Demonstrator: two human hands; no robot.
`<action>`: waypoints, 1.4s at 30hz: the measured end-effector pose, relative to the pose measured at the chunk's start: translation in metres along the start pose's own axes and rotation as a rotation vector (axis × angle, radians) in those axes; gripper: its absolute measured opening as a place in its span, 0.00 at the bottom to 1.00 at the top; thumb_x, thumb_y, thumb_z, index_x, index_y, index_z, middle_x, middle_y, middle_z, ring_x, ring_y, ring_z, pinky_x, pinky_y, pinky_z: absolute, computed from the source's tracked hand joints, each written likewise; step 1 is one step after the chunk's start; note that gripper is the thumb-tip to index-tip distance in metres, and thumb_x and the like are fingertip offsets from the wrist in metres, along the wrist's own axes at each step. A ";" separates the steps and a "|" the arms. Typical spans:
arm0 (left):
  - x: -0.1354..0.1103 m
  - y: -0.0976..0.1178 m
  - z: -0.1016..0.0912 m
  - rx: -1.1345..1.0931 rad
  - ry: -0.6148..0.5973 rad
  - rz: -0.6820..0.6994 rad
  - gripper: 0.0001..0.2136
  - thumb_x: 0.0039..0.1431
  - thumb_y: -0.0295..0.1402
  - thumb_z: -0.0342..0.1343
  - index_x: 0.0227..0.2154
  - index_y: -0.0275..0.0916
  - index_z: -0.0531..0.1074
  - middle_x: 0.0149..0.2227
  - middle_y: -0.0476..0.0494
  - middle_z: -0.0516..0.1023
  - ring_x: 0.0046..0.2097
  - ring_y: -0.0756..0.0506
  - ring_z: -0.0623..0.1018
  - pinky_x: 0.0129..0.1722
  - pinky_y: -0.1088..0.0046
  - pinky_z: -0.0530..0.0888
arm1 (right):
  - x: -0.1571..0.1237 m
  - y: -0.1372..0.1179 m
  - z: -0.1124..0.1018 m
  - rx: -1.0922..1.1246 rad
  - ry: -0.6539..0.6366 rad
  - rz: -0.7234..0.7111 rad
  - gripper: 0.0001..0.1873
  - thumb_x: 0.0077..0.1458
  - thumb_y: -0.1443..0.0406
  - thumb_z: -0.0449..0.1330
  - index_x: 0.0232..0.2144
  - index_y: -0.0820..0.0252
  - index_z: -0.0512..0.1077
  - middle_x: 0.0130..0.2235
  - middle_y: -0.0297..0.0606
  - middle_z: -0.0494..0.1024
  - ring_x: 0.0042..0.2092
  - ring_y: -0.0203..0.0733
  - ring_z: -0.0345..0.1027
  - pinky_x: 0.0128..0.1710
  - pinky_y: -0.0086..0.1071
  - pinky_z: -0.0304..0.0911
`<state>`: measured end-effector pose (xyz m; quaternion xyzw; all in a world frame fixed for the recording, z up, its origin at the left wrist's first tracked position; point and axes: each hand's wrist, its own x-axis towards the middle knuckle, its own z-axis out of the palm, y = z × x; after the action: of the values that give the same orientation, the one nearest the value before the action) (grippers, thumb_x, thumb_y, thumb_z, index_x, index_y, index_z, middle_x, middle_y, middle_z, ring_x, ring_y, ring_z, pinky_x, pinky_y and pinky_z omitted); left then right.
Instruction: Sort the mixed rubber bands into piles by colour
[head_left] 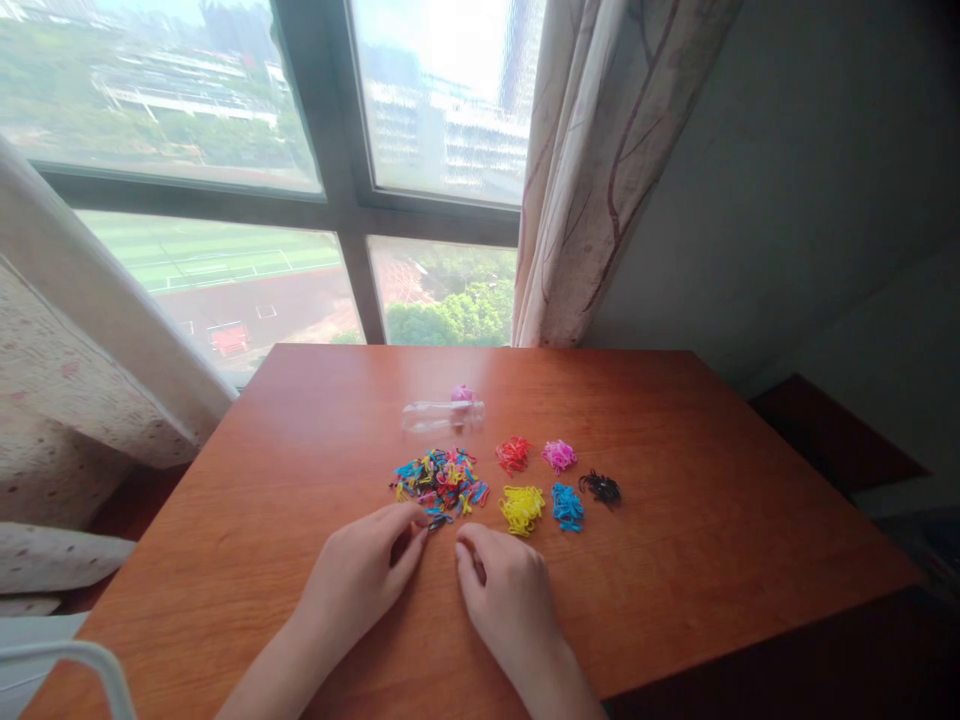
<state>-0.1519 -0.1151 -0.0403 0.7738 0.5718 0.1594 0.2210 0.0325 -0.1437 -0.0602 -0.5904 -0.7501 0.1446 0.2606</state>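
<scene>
A mixed heap of small coloured rubber bands (442, 478) lies on the brown table, just beyond my hands. My left hand (367, 560) rests at the heap's near edge, thumb and forefinger pinched beside a few dark and blue bands. Whatever is between those fingertips is too small to make out. To its right, my right hand (510, 580) is curled with thumb and forefinger together, its contents hidden. Single-colour piles sit right of the heap: red bands (514, 454), pink bands (559, 456), yellow bands (522, 510), blue bands (568, 508) and black bands (601, 487).
A clear plastic bottle (439, 416) lies behind the heap, with a pink object (462, 393) by it. The wooden table (675, 580) ends at a window (352, 215) flanked by curtains (581, 180). A white curved tube (82, 655) shows at lower left.
</scene>
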 end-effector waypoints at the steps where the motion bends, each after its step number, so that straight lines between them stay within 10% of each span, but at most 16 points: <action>1: 0.000 0.000 0.000 -0.009 0.005 0.004 0.07 0.64 0.35 0.48 0.35 0.43 0.71 0.32 0.50 0.79 0.34 0.47 0.78 0.34 0.74 0.69 | 0.000 0.000 0.000 -0.003 -0.004 0.004 0.08 0.60 0.69 0.53 0.34 0.54 0.71 0.29 0.31 0.76 0.30 0.38 0.70 0.30 0.28 0.51; 35: 0.012 -0.002 0.007 0.083 0.097 0.086 0.07 0.63 0.34 0.50 0.37 0.44 0.72 0.32 0.50 0.79 0.32 0.48 0.78 0.32 0.76 0.69 | -0.003 -0.001 -0.003 0.021 -0.004 -0.024 0.10 0.60 0.71 0.52 0.35 0.55 0.71 0.31 0.32 0.77 0.34 0.38 0.71 0.33 0.27 0.54; 42: 0.034 0.033 -0.005 0.122 0.043 0.234 0.08 0.62 0.29 0.48 0.33 0.42 0.72 0.30 0.49 0.78 0.31 0.49 0.76 0.29 0.76 0.67 | -0.004 -0.001 -0.003 -0.004 -0.025 -0.026 0.09 0.59 0.71 0.52 0.31 0.55 0.70 0.30 0.32 0.76 0.33 0.39 0.70 0.31 0.30 0.51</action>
<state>-0.1172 -0.0903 -0.0192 0.8436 0.4908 0.1658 0.1411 0.0342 -0.1482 -0.0583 -0.5794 -0.7611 0.1469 0.2520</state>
